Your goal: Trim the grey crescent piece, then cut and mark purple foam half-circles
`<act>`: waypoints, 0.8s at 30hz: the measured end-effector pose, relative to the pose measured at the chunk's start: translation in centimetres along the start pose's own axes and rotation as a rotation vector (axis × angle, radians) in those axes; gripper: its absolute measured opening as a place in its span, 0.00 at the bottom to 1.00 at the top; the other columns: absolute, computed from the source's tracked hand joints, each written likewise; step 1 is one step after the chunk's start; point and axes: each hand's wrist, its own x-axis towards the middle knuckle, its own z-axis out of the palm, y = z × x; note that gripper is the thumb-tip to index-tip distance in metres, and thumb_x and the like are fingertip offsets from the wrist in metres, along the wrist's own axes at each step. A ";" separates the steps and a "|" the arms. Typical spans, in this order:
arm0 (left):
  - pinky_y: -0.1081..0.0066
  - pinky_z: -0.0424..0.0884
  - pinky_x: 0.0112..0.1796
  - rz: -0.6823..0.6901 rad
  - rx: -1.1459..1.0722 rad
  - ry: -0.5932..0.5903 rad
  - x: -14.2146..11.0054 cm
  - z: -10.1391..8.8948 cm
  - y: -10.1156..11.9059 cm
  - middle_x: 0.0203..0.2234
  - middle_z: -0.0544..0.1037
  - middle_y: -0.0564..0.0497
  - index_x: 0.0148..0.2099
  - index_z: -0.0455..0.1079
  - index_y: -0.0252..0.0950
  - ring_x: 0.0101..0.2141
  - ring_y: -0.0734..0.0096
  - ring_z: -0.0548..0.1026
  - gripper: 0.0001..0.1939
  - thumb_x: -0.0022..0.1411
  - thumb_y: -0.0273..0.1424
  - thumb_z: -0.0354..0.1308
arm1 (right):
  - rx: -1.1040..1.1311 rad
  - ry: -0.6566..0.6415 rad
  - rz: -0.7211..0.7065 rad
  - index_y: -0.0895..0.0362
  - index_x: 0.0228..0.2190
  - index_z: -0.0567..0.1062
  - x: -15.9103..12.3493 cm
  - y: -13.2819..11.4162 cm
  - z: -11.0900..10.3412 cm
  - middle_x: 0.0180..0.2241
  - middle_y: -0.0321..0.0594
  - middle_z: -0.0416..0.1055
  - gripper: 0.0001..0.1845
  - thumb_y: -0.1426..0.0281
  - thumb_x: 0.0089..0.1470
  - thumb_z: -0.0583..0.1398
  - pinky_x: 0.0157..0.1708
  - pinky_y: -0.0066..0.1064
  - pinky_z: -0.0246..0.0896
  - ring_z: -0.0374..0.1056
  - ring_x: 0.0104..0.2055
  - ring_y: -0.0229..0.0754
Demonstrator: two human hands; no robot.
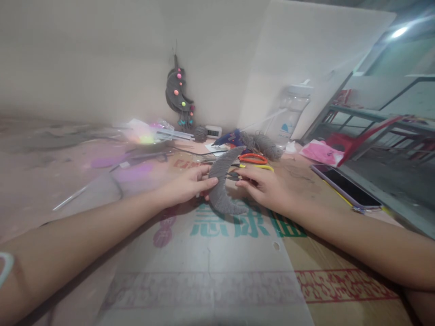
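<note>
My left hand (192, 183) grips a crescent moon shape (220, 185) wrapped in grey yarn, thumb on its front face and fingers behind its outer curve. The crescent stands upright, its hollow side turned to the right. Close to that hollow side, my right hand (260, 186) has its thumb and fingers drawn together. A small dark object (233, 175) shows by the fingertips; I cannot make out whether they hold it. Just behind the hands lie scissors with red handles (253, 158) and a tool with yellow handles (263, 167).
A finished-looking grey moon ornament (176, 90) with coloured beads hangs on the wall. Behind the scissors are a blue glue gun (231, 138), grey yarn (263, 144) and a plastic bottle (294, 111). A phone (348, 185) lies right, plastic packets (146, 133) left. Printed cardboard (340, 253) lies underneath.
</note>
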 end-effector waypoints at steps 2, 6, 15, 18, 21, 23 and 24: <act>0.76 0.62 0.25 -0.002 -0.016 -0.014 0.0 0.0 0.0 0.25 0.72 0.56 0.49 0.68 0.35 0.22 0.77 0.69 0.20 0.63 0.44 0.61 | 0.000 0.003 -0.011 0.56 0.48 0.77 0.0 0.1 0.1 0.42 0.46 0.80 0.15 0.64 0.64 0.57 0.42 0.35 0.71 0.77 0.41 0.45; 0.76 0.62 0.25 0.009 -0.036 -0.037 0.0 0.2 0.3 0.24 0.72 0.57 0.47 0.68 0.35 0.22 0.77 0.69 0.20 0.62 0.44 0.62 | 0.000 0.030 -0.047 0.57 0.47 0.78 0.0 0.1 0.1 0.43 0.47 0.81 0.14 0.66 0.64 0.58 0.44 0.35 0.71 0.77 0.43 0.45; 0.76 0.63 0.25 0.004 -0.044 -0.047 0.0 0.2 0.4 0.24 0.71 0.57 0.49 0.68 0.34 0.23 0.77 0.68 0.20 0.63 0.43 0.61 | -0.004 0.031 -0.068 0.57 0.44 0.79 0.1 -0.1 -0.1 0.39 0.44 0.82 0.13 0.66 0.65 0.57 0.38 0.32 0.69 0.76 0.37 0.42; 0.75 0.63 0.25 -0.002 -0.038 -0.033 0.0 0.2 0.3 0.24 0.71 0.57 0.49 0.68 0.35 0.23 0.77 0.68 0.21 0.62 0.45 0.62 | -0.006 0.016 -0.061 0.56 0.44 0.79 0.2 -0.1 -0.2 0.38 0.43 0.82 0.13 0.66 0.65 0.57 0.38 0.32 0.69 0.76 0.37 0.41; 0.75 0.62 0.25 0.001 -0.026 -0.029 -0.1 0.2 0.3 0.24 0.71 0.57 0.49 0.68 0.34 0.23 0.77 0.68 0.22 0.62 0.46 0.62 | -0.006 0.022 -0.068 0.56 0.44 0.79 0.2 -0.3 -0.3 0.38 0.43 0.82 0.13 0.67 0.65 0.56 0.38 0.32 0.69 0.76 0.37 0.42; 0.75 0.62 0.25 0.005 -0.011 -0.021 -0.1 0.2 0.3 0.24 0.71 0.57 0.49 0.68 0.34 0.22 0.77 0.68 0.22 0.62 0.46 0.61 | 0.003 0.025 -0.065 0.56 0.46 0.78 0.2 -0.4 -0.3 0.40 0.43 0.81 0.14 0.66 0.65 0.56 0.40 0.33 0.70 0.76 0.39 0.42; 0.75 0.62 0.25 0.002 -0.002 -0.011 0.0 0.2 0.3 0.24 0.71 0.56 0.49 0.68 0.34 0.22 0.77 0.68 0.22 0.62 0.46 0.61 | 0.008 0.024 -0.058 0.55 0.48 0.78 0.1 -0.5 -0.3 0.41 0.43 0.81 0.14 0.66 0.65 0.56 0.42 0.34 0.70 0.76 0.40 0.43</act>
